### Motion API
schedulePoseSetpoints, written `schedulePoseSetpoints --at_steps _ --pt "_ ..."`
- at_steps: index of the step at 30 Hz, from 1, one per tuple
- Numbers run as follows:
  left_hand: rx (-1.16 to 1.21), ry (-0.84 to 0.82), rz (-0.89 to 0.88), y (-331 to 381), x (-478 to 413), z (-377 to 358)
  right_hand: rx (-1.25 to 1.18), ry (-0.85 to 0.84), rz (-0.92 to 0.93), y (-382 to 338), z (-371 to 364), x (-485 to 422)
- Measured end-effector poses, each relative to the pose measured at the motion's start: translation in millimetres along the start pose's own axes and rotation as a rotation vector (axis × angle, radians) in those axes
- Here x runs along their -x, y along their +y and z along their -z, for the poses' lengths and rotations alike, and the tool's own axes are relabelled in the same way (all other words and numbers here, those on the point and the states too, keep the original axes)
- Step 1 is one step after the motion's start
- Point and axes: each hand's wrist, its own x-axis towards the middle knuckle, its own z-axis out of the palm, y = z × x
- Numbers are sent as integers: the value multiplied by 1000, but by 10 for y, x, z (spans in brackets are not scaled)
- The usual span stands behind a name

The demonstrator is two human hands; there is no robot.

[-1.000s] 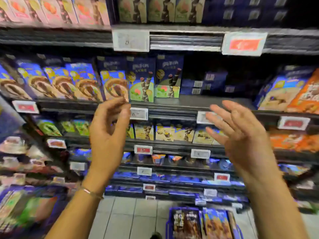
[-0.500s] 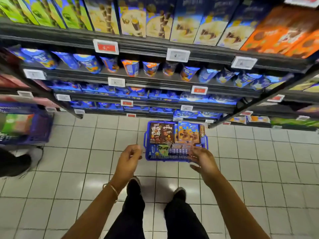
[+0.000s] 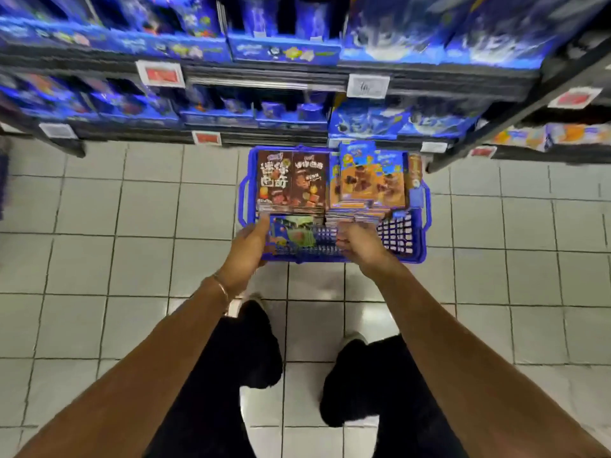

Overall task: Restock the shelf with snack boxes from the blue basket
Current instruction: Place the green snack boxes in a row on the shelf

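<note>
Basket (image 3: 380, 259) sits on the tile floor (image 3: 148, 209), right in front of the bottom shelf (image 3: 264, 81), far rim just beside the shelf base. Inside: brown boxes (image 3: 291, 183) stacked far-left, orange boxes (image 3: 373, 176) stacked far-right, the two stacks touching side by side. One green box (image 3: 292, 231) lies flat in the near-left part, in front of the brown stack. Near-right part shows bare mesh. Left hand (image 3: 248, 246) is at the near-left corner, over the rim, fingers loosely curled against the green box's left end; motion blur, so can't tell whether it actually grips the box or only touches it. Right hand (image 3: 358, 241) is over the near rim around the middle, at the green box's right end, fingers curled narrow, tips hidden under the knuckles; can't tell if they hold anything. Both arms reach down and forward, hands well apart with the green box between them. Bracelet (image 3: 221, 287) on the left wrist. Legs (image 3: 244, 358) in black below, pale shoes (image 3: 236, 305) just short of the basket. Shelf holds blue packs (image 3: 367, 122), heavily blurred, print unreadable. Price tags (image 3: 161, 74) on the shelf edges, some red, some white.
</note>
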Motion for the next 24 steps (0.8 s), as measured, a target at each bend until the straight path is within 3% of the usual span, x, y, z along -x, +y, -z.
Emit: schedulePoseSetpoints --at_steps 5,11,24 --pt "-13 -4 56 -522 -1169 -334 28 1 82 381 -242 -1237" --pt "45 73 9 -869 -1668 -552 175 -230 51 671 -434 -2159" --pt "269 109 0 -822 -1442 -582 179 -402 39 732 -706 -2324"
